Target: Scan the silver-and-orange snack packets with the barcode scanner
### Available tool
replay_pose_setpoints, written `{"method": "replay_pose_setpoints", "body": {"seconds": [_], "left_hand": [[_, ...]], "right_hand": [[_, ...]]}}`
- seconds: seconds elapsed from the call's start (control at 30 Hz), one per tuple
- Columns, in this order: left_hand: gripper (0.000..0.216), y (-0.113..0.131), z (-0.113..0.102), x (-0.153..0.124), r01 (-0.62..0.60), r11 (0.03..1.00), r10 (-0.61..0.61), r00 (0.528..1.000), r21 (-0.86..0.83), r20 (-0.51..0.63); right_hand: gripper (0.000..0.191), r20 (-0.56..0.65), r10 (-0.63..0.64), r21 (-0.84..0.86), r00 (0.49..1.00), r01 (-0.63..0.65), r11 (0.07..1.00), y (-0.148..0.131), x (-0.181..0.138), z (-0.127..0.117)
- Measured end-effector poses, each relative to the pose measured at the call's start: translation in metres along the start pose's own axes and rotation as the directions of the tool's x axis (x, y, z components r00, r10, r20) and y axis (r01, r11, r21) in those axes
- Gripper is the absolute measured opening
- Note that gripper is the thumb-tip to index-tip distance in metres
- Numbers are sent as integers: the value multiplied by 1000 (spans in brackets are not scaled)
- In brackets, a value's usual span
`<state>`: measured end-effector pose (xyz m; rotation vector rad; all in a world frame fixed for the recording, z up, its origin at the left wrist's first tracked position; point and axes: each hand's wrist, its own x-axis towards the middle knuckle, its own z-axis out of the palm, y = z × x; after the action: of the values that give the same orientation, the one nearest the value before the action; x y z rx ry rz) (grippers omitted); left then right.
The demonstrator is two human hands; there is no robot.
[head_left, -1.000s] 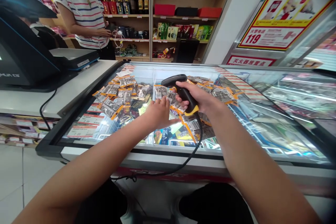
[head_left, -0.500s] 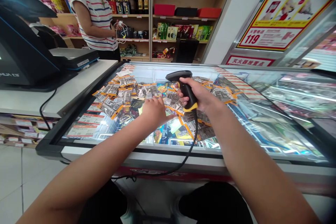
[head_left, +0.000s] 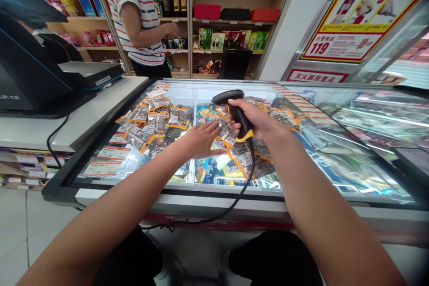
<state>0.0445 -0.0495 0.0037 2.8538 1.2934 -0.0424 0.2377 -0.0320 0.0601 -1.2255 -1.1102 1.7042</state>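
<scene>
The right hand [head_left: 251, 117] gripped the handle of a black-and-yellow handheld scanner [head_left: 243, 124] just right of the frame's centre, fingers wrapped around it pistol-fashion, a hold that seemed chosen to point the scanner's head leftward over the goods below. Its cable [head_left: 201, 222] drooped past the freezer's front edge at lower centre, probably left slack so the scanner could swing freely. Just left of it, the left hand [head_left: 201, 140] was open and palm down, thumb apart from the fingers, over the orange-edged packets near the centre; whether it pressed on one I could not tell. More orange-edged packets [head_left: 156, 120] lay in a loose cluster at centre left on the glass-topped freezer [head_left: 110, 194], whose flat lid apparently served as a work surface, perhaps because the white desk [head_left: 33, 132] at left carried a till [head_left: 30, 67].
</scene>
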Motion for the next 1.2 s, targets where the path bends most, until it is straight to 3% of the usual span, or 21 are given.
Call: {"method": "replay_pose_setpoints", "body": {"seconds": [0.13, 0.33, 0.6, 0.77, 0.93, 1.0, 1.1, 1.2], "left_hand": [[108, 0, 7, 0, 191, 981, -191, 982, 27, -15], [117, 4, 11, 0, 231, 973, -232, 973, 24, 17], [118, 12, 10, 1, 259, 965, -261, 964, 38, 48], [124, 10, 4, 1, 377, 923, -380, 924, 69, 37], [131, -14, -3, -8, 468, 873, -472, 881, 139, 1], [130, -22, -5, -11, 389, 914, -390, 921, 117, -8], [113, -22, -10, -13, 93, 996, -92, 995, 17, -37], [73, -9, -15, -11, -178, 982, 172, 982, -68, -79]], "right_hand": [[23, -2, 14, -59, 1000, -14, 998, 3, 1, 2], [27, 134, 66, -143, 989, -47, 989, 8, 2, 5], [30, 156, 88, -126, 984, -69, 990, 9, 2, 7], [29, 15, 37, -70, 999, -36, 997, 5, 1, 7], [27, -79, -60, 85, 995, 66, 994, -1, 1, 0], [26, -99, -81, 121, 992, 93, 988, -3, 2, -4], [25, -116, -109, 131, 987, 124, 984, -4, 2, -6], [24, -117, -113, 128, 987, 128, 984, -4, 2, -6]]}}
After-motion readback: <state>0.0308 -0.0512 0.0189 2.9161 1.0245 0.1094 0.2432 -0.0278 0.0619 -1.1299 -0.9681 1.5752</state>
